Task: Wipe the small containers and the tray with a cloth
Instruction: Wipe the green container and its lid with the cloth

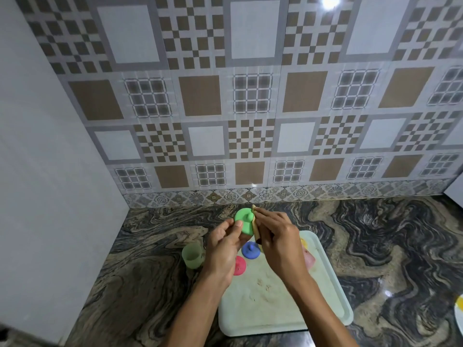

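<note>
My left hand point(225, 246) holds a round green lid point(244, 220) up over the counter, thumb on its front. My right hand point(278, 236) presses a beige cloth point(256, 225) against the lid's right edge, fingers curled round the cloth. Below them lies a pale green tray point(260, 306) with crumbs on it. A blue lid point(250, 250) and a pink lid point(239, 265) rest at the tray's far left corner. A pink container point(309, 259) and a yellow one point(304, 242) show partly behind my right hand. A green cup-shaped container point(192, 255) stands on the counter, left of the tray.
The dark marbled counter point(400, 246) runs to a patterned tile wall point(250, 108) at the back and a plain grey wall point(50, 171) on the left. A plate edge point(459, 311) with yellow on it shows at the far right.
</note>
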